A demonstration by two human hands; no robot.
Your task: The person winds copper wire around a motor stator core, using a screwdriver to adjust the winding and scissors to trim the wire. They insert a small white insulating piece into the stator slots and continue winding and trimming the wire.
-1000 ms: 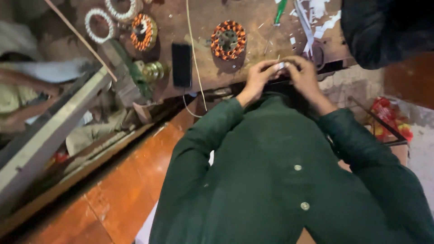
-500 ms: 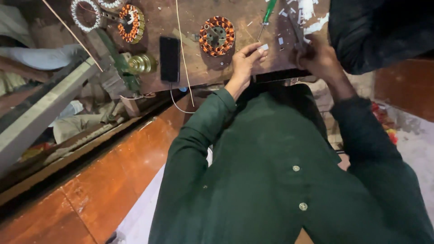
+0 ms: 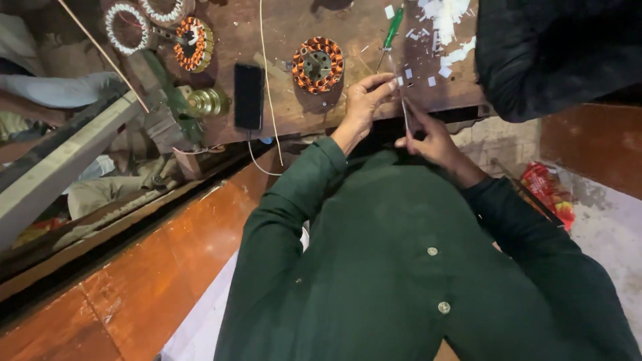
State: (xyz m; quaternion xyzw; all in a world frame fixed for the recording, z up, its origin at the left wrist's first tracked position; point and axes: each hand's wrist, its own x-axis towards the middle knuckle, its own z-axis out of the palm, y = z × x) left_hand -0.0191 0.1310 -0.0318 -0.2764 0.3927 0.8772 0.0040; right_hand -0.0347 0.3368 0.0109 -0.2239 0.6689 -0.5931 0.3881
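Pinching a thin pale strip at its upper end, the fingers of the left hand are closed together on it at the near edge of the table, while the right hand grips the same strip lower down, its fingers curled tight around it just off the table edge. The strip runs nearly upright between the two hands. Both forearms are in dark green sleeves. Just beyond the left hand lies a round copper-wound stator, and a green-handled screwdriver rests near it, beside a scatter of small white paper scraps. Farther left on the table are a black phone, face up, with a thin white cable running past it, a brass fitting, another copper stator and two white-wound rings. A dark cloth bundle covers the table's right end
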